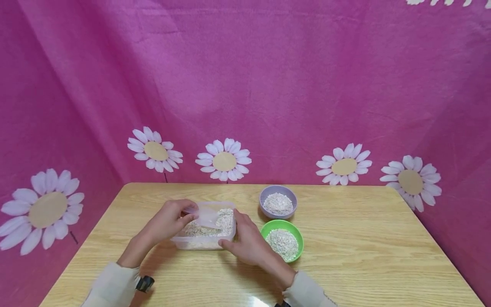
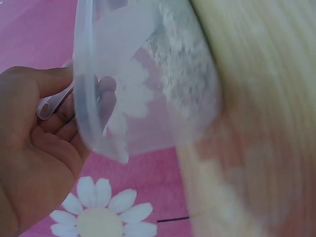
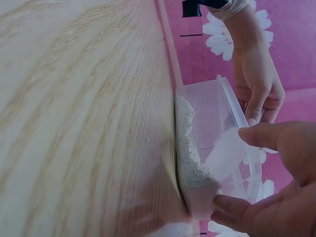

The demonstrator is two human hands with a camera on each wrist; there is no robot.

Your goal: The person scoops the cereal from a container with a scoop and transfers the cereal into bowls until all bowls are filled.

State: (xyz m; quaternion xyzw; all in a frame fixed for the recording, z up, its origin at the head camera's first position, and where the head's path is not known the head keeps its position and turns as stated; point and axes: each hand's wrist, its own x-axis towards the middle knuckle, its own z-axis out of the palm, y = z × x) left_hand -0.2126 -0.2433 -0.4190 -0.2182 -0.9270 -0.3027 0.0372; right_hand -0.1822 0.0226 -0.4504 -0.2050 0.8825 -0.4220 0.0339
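Observation:
A clear plastic container (image 1: 203,243) of pale oat flakes (image 1: 225,221) stands on the table, left of the middle. My left hand (image 1: 174,216) pinches the handle of a translucent white scoop (image 1: 207,218) over the container; the handle's holed end (image 2: 45,108) pokes out beside the palm in the left wrist view. The scoop's head dips to the oats inside the walls. My right hand (image 1: 247,238) holds the container at its right end, thumb on the near rim and fingers along the outer side, as the right wrist view (image 3: 281,182) also shows.
Right of the container, a green bowl (image 1: 300,241) and, behind it, a purple bowl (image 1: 263,208) both hold pale flakes. They stand on a light wooden table (image 1: 353,247). A pink curtain (image 1: 268,85) with daisies hangs behind and at the sides.

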